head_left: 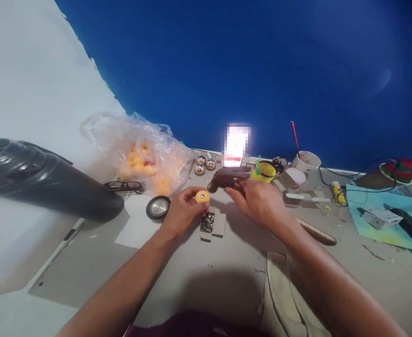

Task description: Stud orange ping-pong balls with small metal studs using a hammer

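My left hand (183, 209) pinches a small orange ball (202, 197) between thumb and fingers. A shiny metal stud sits in the ball's upper side. Just below it on the table is an open small box (207, 223) full of shiny metal studs, its flap folded out to the right. To the right, my right hand (262, 201) is closed, palm down, around a hammer. The dark hammer head (229, 178) points left towards the ball, and the handle (314, 230) comes out beyond my wrist. My right fingers are partly hidden. Stud-covered balls (201, 164) lie behind the ball.
A clear plastic bag (164, 154) of orange balls stands at the back left, beside eyeglasses (125, 186) and a black-rimmed metal disc (158, 207). A large dark cylinder (69, 180) leans in at left. Rightward are a yellow cup (264, 172), a paper cup (306, 161) and cables.
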A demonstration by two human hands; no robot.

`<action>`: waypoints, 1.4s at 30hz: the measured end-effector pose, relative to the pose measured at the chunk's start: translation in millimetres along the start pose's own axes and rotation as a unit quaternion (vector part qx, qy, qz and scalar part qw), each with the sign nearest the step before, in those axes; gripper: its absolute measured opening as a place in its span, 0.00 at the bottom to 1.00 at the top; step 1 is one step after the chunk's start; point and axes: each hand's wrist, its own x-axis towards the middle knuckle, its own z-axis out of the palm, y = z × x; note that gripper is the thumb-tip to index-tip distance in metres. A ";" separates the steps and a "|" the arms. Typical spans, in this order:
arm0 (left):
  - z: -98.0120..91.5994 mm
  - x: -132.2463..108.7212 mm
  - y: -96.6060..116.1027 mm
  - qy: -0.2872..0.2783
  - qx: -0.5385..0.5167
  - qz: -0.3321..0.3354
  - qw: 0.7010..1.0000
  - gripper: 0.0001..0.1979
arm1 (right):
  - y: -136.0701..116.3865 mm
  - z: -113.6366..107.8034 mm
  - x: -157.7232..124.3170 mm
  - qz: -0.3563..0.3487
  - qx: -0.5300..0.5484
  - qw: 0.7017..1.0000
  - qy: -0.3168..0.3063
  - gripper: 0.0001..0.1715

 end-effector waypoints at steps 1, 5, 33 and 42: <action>-1.0 -0.3 0.6 0.012 0.003 0.012 1.000 0.21 | 3.1 0.7 2.1 0.021 -0.010 1.000 0.008 0.24; -5.8 -3.3 6.3 0.003 0.078 0.064 0.995 0.10 | 14.4 12.1 11.3 0.047 -0.023 0.998 -0.019 0.18; 9.5 -21.5 -2.4 -0.166 0.644 0.149 0.731 0.16 | 28.9 59.7 27.2 0.010 -0.029 0.994 -0.107 0.19; 3.3 -22.3 7.3 -0.177 0.603 0.157 0.761 0.12 | 29.2 55.1 24.4 0.004 -0.047 0.990 -0.131 0.19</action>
